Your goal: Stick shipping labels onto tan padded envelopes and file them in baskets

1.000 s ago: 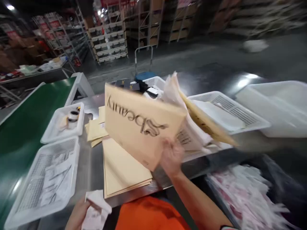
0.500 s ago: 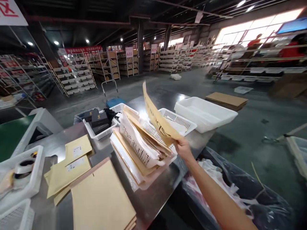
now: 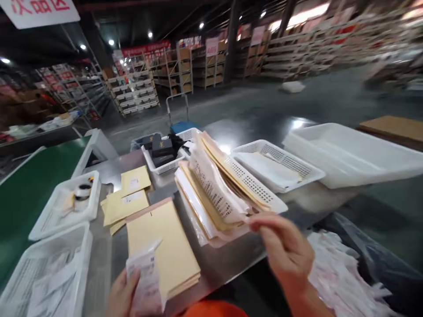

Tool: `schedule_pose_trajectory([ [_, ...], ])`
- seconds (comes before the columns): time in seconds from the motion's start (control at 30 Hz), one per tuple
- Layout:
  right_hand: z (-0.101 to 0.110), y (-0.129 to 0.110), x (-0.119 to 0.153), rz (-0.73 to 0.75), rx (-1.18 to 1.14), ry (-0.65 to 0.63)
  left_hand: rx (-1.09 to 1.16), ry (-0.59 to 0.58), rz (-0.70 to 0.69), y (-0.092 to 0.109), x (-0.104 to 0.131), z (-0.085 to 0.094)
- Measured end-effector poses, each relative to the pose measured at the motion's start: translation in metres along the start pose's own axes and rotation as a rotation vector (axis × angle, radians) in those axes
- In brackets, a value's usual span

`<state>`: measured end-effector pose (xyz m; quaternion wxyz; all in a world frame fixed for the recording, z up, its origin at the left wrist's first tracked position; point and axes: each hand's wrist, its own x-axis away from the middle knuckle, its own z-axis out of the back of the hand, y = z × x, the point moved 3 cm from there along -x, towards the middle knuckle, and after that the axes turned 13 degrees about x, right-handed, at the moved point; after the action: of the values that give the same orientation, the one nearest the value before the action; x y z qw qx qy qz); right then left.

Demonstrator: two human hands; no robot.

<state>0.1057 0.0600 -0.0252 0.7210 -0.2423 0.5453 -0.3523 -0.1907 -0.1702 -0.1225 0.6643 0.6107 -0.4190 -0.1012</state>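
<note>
My left hand, low in the view, grips a small clear plastic packet with printing on it. The packet hangs over a stack of large kraft envelopes on the metal table. At the near end of a white perforated basket, my right hand has thumb and forefinger pressed together. Its fingertips meet a pale corner there; whether that is basket or envelope, I cannot tell. White and brown envelopes stand upright and leaning in and against this basket.
Small labelled padded mailers lie left of the stack. White trays with tape and papers stand farther left, beside a green conveyor belt. Dark boxes fill a basket behind. A large white tub and a lined waste bin are right.
The lettered kraft envelope is no longer in my right hand, which is now lower at the basket's near end. My left hand has come into view with the plastic packet. The view has swung right.
</note>
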Motion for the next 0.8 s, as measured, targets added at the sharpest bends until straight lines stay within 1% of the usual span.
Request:
schedule_pose_trajectory([
  [0.03,-0.033,-0.018,0.018,-0.047,-0.136,-0.238,0.129,0.045,-0.019,0.007,0.007,-0.007],
  [0.07,-0.066,-0.033,0.037,-0.127,-0.257,-0.463,0.208,0.068,-0.039,0.014,0.012,-0.015],
  [0.1,-0.099,-0.045,0.058,-0.211,-0.36,-0.68,0.268,0.066,-0.061,0.02,0.015,-0.022],
  [0.13,-0.128,-0.054,0.077,-0.305,-0.45,-0.862,0.313,0.058,-0.067,0.025,0.016,-0.028],
  [0.17,-0.151,-0.059,0.092,-0.396,-0.516,-0.971,0.342,0.052,-0.06,0.027,0.016,-0.031],
  [0.2,-0.17,-0.061,0.103,-0.478,-0.56,-1.019,0.361,0.032,-0.046,0.027,0.017,-0.032],
  [0.23,-0.183,-0.059,0.11,-0.556,-0.587,-1.013,0.375,0.001,-0.017,0.024,0.019,-0.03],
  [0.27,-0.192,-0.056,0.114,-0.629,-0.603,-0.974,0.388,-0.041,0.019,0.018,0.023,-0.027],
  [0.33,-0.203,-0.044,0.117,-0.759,-0.627,-0.913,0.401,-0.147,0.088,0.004,0.033,-0.019],
  [0.37,-0.206,-0.038,0.119,-0.821,-0.634,-0.913,0.4,-0.19,0.114,-0.004,0.038,-0.016],
  [0.4,-0.209,-0.032,0.121,-0.869,-0.63,-0.939,0.395,-0.209,0.129,-0.011,0.043,-0.014],
  [0.43,-0.212,-0.027,0.124,-0.884,-0.599,-0.981,0.383,-0.205,0.127,-0.017,0.046,-0.012],
  [0.47,-0.213,-0.022,0.127,-0.862,-0.53,-1.004,0.369,-0.184,0.117,-0.022,0.048,-0.011],
  [0.5,-0.213,-0.017,0.127,-0.802,-0.428,-0.981,0.35,-0.159,0.105,-0.026,0.049,-0.01],
  [0.53,-0.211,-0.013,0.125,-0.706,-0.309,-0.915,0.331,-0.138,0.091,-0.028,0.049,-0.011],
  [0.6,-0.201,-0.015,0.117,-0.427,-0.122,-0.761,0.3,-0.149,0.085,-0.03,0.048,-0.013],
  [0.63,-0.196,-0.02,0.113,-0.269,-0.097,-0.753,0.292,-0.186,0.1,-0.029,0.048,-0.014],
  [0.67,-0.192,-0.027,0.111,-0.118,-0.125,-0.831,0.292,-0.228,0.122,-0.028,0.048,-0.015],
  [0.7,-0.189,-0.035,0.111,0.011,-0.192,-0.986,0.296,-0.265,0.145,-0.027,0.049,-0.017],
  [0.73,-0.187,-0.041,0.113,0.094,-0.279,-1.166,0.3,-0.293,0.167,-0.025,0.049,-0.018],
  [0.77,-0.184,-0.046,0.116,0.116,-0.364,-1.329,0.296,-0.313,0.183,-0.024,0.049,-0.019],
  [0.8,-0.183,-0.049,0.12,0.081,-0.435,-1.454,0.289,-0.321,0.196,-0.022,0.049,-0.02],
])
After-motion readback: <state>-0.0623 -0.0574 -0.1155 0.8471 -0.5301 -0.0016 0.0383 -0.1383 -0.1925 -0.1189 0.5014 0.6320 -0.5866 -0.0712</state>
